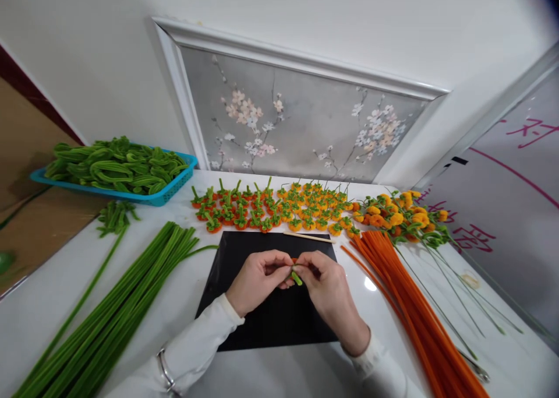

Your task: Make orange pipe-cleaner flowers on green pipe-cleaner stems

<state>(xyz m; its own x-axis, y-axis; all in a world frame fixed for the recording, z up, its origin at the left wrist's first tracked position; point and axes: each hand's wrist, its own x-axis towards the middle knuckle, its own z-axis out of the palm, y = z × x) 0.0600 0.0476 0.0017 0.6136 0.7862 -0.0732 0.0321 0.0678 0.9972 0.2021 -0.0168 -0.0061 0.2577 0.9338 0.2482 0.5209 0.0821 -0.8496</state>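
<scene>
My left hand (264, 275) and my right hand (325, 281) meet over a black mat (271, 325), both with fingers pinched. Between their fingertips is a small pipe-cleaner piece (296, 278). Its green stub points down toward me, and a bit of orange shows behind the fingers; the rest is hidden. Just beyond the mat stand rows of small finished pieces: red-orange ones with green tops (240, 217) on the left and yellow-orange ones with green tops (312, 208) on the right. A thin pale stick (309, 236) lies along the mat's far edge.
Green pipe cleaners (117, 305) lie at left, orange ones (406, 293) at right. A blue basket (163, 195) of green looped pieces and a small green pile (116, 217) sit back left. Stemmed orange-yellow flowers (397, 214) lie back right. Scissors-like metal handles (478, 370) show near right. A framed picture (297, 118) stands behind.
</scene>
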